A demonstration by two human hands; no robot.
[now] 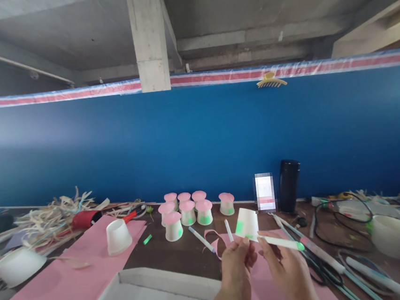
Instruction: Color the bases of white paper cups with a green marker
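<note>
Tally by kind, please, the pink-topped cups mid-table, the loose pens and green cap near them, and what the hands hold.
Pink-topped cups: 8
Loose pens: 2
Green cap: 1
Cup in left hand: 1
Pen in right hand: 1
Total: 13

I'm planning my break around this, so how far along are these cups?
Eight capped cups look done: all wear pink discs, and several show green patches. In hand, the left hand holds a white cup with green patches but no disc visible; the right hand holds a marker. Apparently left: that cup's disc, and perhaps the plain cup, showing neither green nor disc.
</note>
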